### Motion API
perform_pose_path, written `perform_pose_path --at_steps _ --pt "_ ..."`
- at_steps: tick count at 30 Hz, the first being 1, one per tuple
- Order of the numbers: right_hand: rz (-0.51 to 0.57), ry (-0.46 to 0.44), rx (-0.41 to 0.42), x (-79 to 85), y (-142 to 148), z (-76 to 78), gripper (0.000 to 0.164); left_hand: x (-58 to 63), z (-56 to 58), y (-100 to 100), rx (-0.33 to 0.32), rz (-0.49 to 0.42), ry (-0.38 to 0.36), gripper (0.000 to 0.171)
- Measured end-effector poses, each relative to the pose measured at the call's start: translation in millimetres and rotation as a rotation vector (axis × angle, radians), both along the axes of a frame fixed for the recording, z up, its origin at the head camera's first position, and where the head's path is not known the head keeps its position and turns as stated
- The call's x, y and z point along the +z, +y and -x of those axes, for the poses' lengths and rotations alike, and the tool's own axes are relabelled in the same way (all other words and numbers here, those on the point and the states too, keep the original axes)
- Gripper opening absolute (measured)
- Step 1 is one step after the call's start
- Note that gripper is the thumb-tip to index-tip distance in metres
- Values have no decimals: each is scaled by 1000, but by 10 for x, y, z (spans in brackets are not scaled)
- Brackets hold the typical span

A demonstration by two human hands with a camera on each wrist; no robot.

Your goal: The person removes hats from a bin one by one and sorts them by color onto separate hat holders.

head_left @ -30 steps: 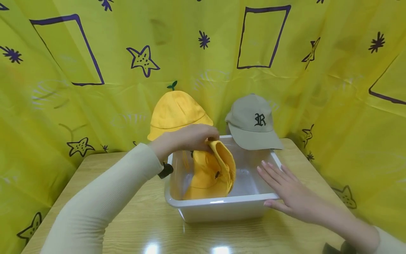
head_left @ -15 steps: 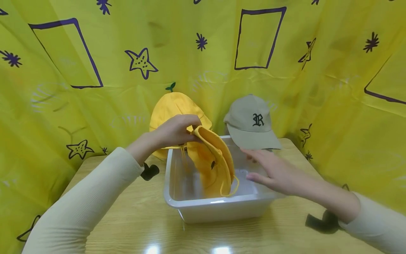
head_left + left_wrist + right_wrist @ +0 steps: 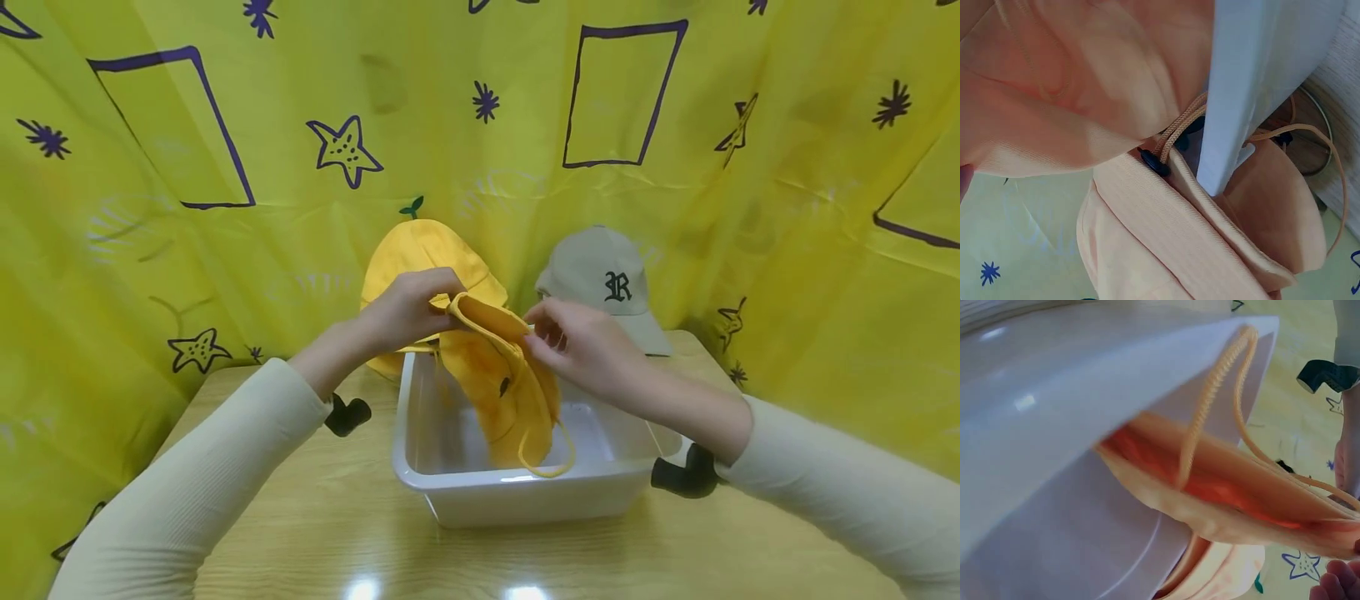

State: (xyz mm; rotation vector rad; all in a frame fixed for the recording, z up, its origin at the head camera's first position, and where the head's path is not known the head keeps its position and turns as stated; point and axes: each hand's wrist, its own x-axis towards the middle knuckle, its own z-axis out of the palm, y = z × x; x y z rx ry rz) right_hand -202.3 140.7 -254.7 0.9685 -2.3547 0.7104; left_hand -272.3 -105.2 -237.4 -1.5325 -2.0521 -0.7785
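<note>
A yellow bucket hat (image 3: pixel 483 367) hangs folded over the white tub, its lower end inside and its cord loop (image 3: pixel 551 467) against the front rim. My left hand (image 3: pixel 412 304) grips the hat's upper left edge. At the upper right edge, my right hand (image 3: pixel 588 342) pinches the fabric between thumb and fingers. From the right wrist, the hat's opening (image 3: pixel 1241 494) gapes slightly, with curled fingers (image 3: pixel 1332 584) beside its edge. The left wrist view shows the held hat's cloth (image 3: pixel 1085 87) close up, partly covering the tub.
Below the hat, the white plastic tub (image 3: pixel 525 500) stands on a wooden table (image 3: pixel 315 508). Behind it are another yellow hat (image 3: pixel 427 246) with a green sprout on top and a beige cap (image 3: pixel 592 267) lettered R. A yellow patterned curtain (image 3: pixel 465 100) hangs at the back.
My left hand has lifted the hat partly out of the tub and moved left. My right hand has left the tub's right rim and come to the hat's upper edge.
</note>
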Motion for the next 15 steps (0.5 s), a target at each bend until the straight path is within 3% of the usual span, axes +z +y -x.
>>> perform_pose_path --at_steps 3,10,12,15 --pt "-20 3 -17 -68 23 -2 12 -20 -1 -54 -34 -70 -24 23" --pt "-93 -135 -104 -200 169 -20 12 -61 -34 -221 -150 -161 -189 19" --pt "-88 -120 -110 -230 221 -19 14 -76 -47 -247 -177 -168 -201 20" --pt "-40 -13 -83 -252 291 -10 16 -121 -77 -274 -163 -168 -222 25"
